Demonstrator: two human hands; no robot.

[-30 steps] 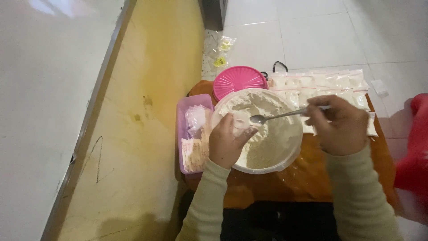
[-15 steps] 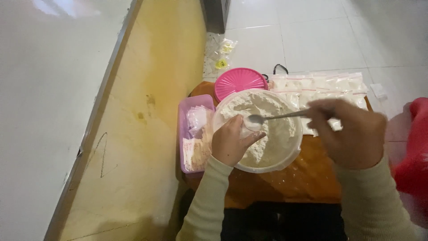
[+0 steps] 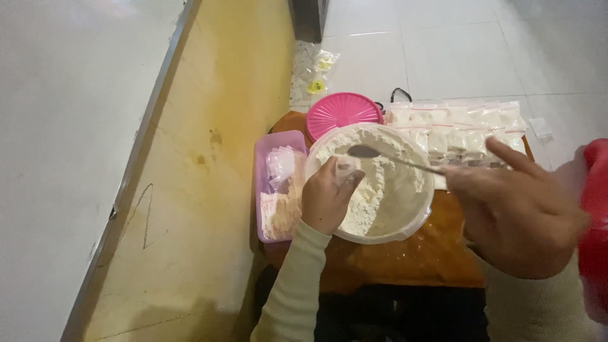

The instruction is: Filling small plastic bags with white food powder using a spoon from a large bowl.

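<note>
The left hand (image 3: 327, 195) is curled over the near left rim of the round bowl (image 3: 415, 218), its fingers pinching a small clear bag (image 3: 347, 170) above the pale powder (image 3: 380, 183). The right hand (image 3: 516, 212) is closed on the handle of a metal spoon (image 3: 366, 151), forefinger stretched out along it; the spoon's bowl hangs over the powder, just beside the small bag's mouth. Whether the spoon carries any powder is hard to make out.

The right hand looms large and blurred, hiding part of the wooden desk (image 3: 405, 256) and the nearest of the filled packets (image 3: 456, 130) lying in rows beyond the bowl. A red thing (image 3: 594, 215) is cut off at the right edge.

A pink lid (image 3: 343, 113) lies just behind the bowl. A lilac tray (image 3: 261, 190) of empty bags touches the bowl's left side, at the desk's left edge. Bare desk shows only in front of the bowl.
</note>
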